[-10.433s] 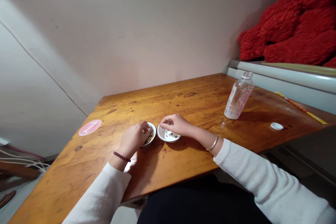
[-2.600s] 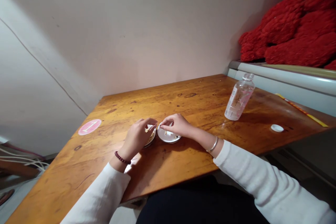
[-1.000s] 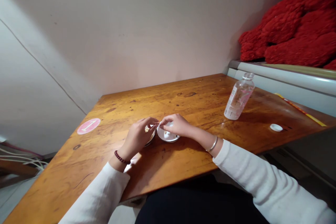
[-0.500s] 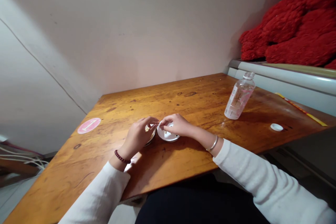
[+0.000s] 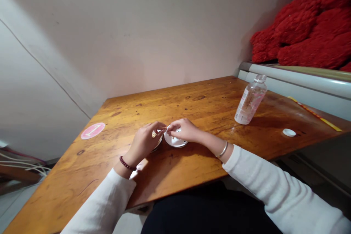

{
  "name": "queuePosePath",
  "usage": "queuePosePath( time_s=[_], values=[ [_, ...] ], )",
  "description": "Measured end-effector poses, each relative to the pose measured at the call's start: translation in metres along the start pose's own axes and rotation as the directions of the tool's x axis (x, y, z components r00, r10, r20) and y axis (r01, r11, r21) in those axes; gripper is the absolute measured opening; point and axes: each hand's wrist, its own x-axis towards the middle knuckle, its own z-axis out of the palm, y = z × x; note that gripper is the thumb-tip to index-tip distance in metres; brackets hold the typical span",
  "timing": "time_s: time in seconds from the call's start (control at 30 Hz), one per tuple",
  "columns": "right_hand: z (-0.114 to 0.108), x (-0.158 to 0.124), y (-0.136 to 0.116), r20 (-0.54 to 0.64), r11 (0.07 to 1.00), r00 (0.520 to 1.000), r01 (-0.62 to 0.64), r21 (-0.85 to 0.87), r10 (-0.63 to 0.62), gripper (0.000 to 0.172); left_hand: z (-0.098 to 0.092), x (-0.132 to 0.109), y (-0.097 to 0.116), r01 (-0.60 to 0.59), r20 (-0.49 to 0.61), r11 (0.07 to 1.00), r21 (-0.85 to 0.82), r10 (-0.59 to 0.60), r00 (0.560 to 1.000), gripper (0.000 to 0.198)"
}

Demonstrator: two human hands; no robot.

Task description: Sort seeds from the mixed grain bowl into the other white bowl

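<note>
While the left hand (image 5: 143, 142) pinches at a bowl (image 5: 158, 144) — the right hand (image 5: 183, 130) pinches over a white dish (image 5: 176, 142).

A long white left sleeve (image 5: 100, 204) at seven o'clock, a matching right sleeve (image 5: 276, 186) at four o'clock, a dark red bead bracelet (image 5: 127, 163) behind the bare left hand (image 5: 142, 142), a slim silver bangle (image 5: 223, 149) behind the bare right hand (image 5: 184, 131), and dark trousers (image 5: 208, 215) at six o'clock.

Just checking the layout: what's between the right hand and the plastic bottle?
Only the bare wooden tabletop lies between the right hand and the clear plastic bottle, as the head view shows.
</note>
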Motion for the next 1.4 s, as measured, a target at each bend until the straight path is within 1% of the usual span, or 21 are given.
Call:
queuePosePath(
  time_s=[0.33,0.57,0.73,0.87,1.1,1.4],
  values=[
    [-0.0011,-0.0001,-0.001,0.007,1.0,1.0,0.005,-0.007,-0.004,0.017,-0.0006,-0.0005,0.0001,0.024,0.02,0.999,0.039,-0.025,1.0,0.016],
    [-0.001,-0.0001,-0.0001,0.013,1.0,1.0,0.007,-0.011,-0.007,0.017,-0.0011,-0.0003,0.0009,0.028,0.028,0.999,0.022,-0.028,0.999,0.015],
    [0.0002,0.0003,0.0007,0.002,1.0,1.0,0.004,0.005,-0.004,0.017,-0.0007,-0.0008,-0.0002,0.013,0.013,1.0,0.003,-0.013,1.0,0.015],
    [0.0004,0.0001,0.0015,0.0,0.999,1.0,0.026,0.022,-0.026,0.016,-0.0006,-0.0005,-0.0008,0.01,-0.002,1.0,0.01,-0.01,1.0,0.015],
    [0.0011,0.0,0.003,-0.004,0.998,0.999,0.039,0.042,-0.039,0.016,0.0,-0.001,-0.0017,0.024,0.011,1.0,0.0,-0.024,1.0,0.015],
    [-0.0012,-0.0004,-0.0005,0.006,0.998,0.999,0.051,0.043,-0.051,0.016,-0.0011,-0.0002,0.0004,0.043,0.009,0.999,0.031,-0.043,0.999,0.016]
  ],
)
